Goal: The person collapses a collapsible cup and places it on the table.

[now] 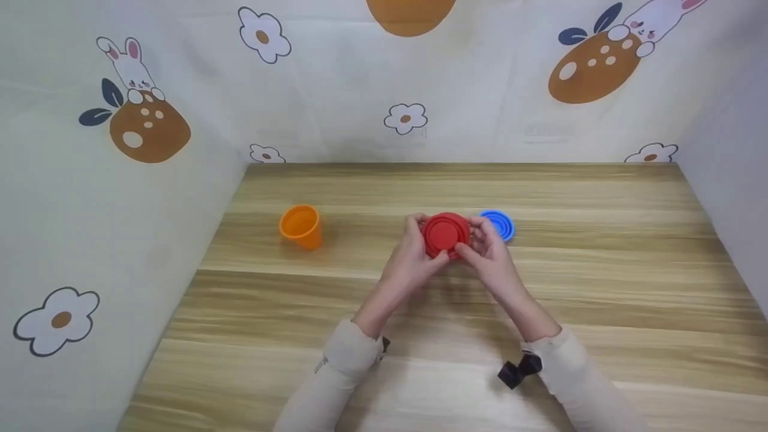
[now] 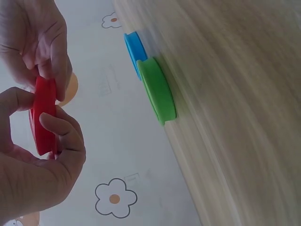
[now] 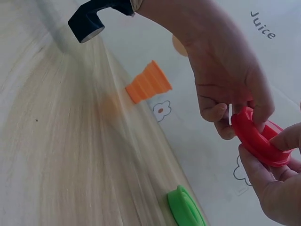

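Note:
Both hands hold a flattened red collapsible cup (image 1: 445, 235) above the table, its ringed face turned up toward the head view. My left hand (image 1: 413, 255) pinches its left rim between thumb and fingers. On the opposite rim, the thumb and fingers of my right hand (image 1: 495, 255) grip it. Just past the right hand lies a flattened blue collapsible cup (image 1: 504, 228), partly covered by that hand. A flattened green collapsible cup (image 2: 159, 92) shows on the table in both wrist views; in the head view it is hidden.
An extended orange collapsible cup (image 1: 302, 229) stands on the wooden table (image 1: 252, 312), left of the hands. Patterned cloth walls (image 1: 336, 72) enclose the back and sides. Each wrist carries a small black camera mount (image 1: 519, 370).

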